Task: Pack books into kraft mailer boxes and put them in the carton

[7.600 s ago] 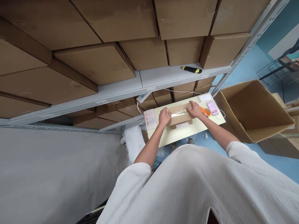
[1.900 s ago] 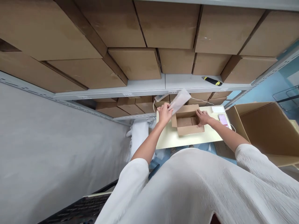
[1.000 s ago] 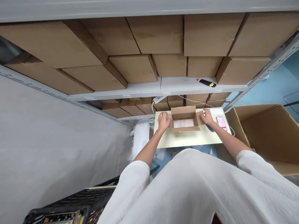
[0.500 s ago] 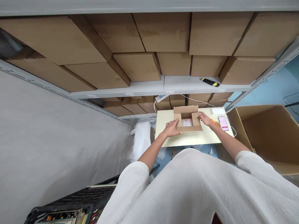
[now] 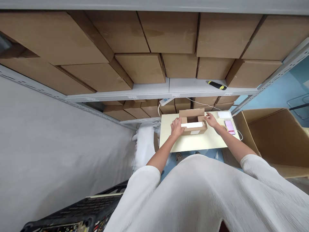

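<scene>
On the pale yellow table stands a small cardboard box (image 5: 201,128) with its back flap upright and its top partly open. A white strip runs along the near top edge, and a white label is on the front face. My left hand (image 5: 177,127) grips the left end of the box, fingers bent over the side flap. At the right end, the fingers of my right hand (image 5: 210,120) are curled and pinch the edge near the back corner. What lies inside is hidden in shadow.
Right of the box lie a tape roll (image 5: 224,128), a phone (image 5: 229,127) and a white pad (image 5: 224,114). A large open carton (image 5: 277,138) stands at the right. Boxes fill the shelf (image 5: 154,91) overhead, where a utility knife (image 5: 216,85) lies. A black crate (image 5: 79,209) is lower left.
The front flap, hanging toward me before, is now folded up and inward, and the white strip and label show. My left hand moved slightly up, fingers now over the box's left end.
</scene>
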The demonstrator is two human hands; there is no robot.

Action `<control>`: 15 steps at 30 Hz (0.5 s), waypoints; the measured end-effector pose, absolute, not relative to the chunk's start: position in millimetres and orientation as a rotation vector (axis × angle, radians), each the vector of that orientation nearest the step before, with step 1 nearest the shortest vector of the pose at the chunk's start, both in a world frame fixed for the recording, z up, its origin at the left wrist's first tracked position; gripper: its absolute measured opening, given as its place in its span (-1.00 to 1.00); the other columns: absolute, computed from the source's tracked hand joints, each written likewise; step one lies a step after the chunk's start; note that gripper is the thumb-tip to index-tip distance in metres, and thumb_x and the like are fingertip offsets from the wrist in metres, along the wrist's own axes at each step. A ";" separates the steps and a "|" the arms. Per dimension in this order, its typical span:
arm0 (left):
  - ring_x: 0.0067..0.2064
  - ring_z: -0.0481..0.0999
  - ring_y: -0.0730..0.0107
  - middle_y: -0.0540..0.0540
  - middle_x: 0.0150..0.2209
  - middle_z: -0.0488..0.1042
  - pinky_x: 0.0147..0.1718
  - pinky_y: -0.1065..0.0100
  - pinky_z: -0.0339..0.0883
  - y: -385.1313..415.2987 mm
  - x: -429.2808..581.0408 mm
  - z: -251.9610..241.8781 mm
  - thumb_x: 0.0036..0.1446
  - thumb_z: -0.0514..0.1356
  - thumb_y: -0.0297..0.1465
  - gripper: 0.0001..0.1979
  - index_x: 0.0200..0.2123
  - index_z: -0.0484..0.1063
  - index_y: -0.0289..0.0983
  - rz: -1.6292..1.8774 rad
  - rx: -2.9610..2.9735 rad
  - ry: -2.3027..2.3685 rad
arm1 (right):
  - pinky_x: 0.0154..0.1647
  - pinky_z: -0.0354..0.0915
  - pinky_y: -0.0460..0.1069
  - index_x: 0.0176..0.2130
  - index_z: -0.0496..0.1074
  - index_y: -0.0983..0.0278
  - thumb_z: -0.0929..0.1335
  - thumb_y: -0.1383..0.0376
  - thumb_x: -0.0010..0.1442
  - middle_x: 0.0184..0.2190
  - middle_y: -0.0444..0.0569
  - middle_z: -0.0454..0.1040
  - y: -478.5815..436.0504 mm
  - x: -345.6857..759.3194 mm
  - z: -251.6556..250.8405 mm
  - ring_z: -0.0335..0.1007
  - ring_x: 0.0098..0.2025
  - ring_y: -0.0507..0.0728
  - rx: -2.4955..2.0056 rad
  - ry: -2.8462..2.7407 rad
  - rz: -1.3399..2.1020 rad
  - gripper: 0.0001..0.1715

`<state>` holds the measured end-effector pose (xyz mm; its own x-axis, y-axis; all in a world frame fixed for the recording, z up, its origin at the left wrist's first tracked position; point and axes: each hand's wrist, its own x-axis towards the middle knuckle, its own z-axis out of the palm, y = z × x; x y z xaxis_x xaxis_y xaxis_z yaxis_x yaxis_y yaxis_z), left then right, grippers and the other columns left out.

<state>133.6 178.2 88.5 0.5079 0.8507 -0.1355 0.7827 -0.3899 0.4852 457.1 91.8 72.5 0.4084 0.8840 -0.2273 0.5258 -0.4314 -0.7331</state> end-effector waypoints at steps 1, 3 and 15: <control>0.54 0.22 -0.37 -0.46 0.59 0.15 0.42 -0.23 0.17 176.5 133.9 86.9 0.32 0.33 -0.24 -0.02 0.66 -0.06 -0.18 0.197 2.271 1.347 | 0.40 0.42 0.30 0.65 0.08 0.23 0.27 -0.15 0.43 0.50 0.28 0.35 96.4 455.8 74.9 0.49 0.33 0.39 -2.104 -1.208 0.807 0.04; 0.58 0.12 -0.39 -0.44 0.64 0.02 0.46 -0.29 0.11 174.2 132.7 85.0 0.33 0.33 -0.21 0.03 0.68 -0.13 -0.14 0.210 2.292 1.345 | 0.41 0.42 0.29 0.71 -0.10 0.16 0.25 -0.18 0.45 0.60 0.23 0.20 106.1 452.9 79.6 0.42 0.40 0.39 -2.074 -1.225 0.815 0.10; 0.64 0.05 -0.17 -0.38 0.63 0.09 0.54 -0.26 -0.04 167.1 130.4 86.1 0.47 0.08 -0.38 -0.36 0.57 0.24 -0.18 0.178 2.492 1.099 | 0.44 0.21 0.50 0.29 0.64 0.03 0.23 -0.07 0.51 0.29 0.15 0.53 79.4 429.3 82.6 0.28 0.40 0.52 -2.149 -1.634 0.631 -0.39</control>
<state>130.4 167.1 86.1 0.6814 0.7304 -0.0473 0.6783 -0.6058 0.4159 429.3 79.4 82.6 0.2286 0.9650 -0.1284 0.8006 -0.2614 -0.5391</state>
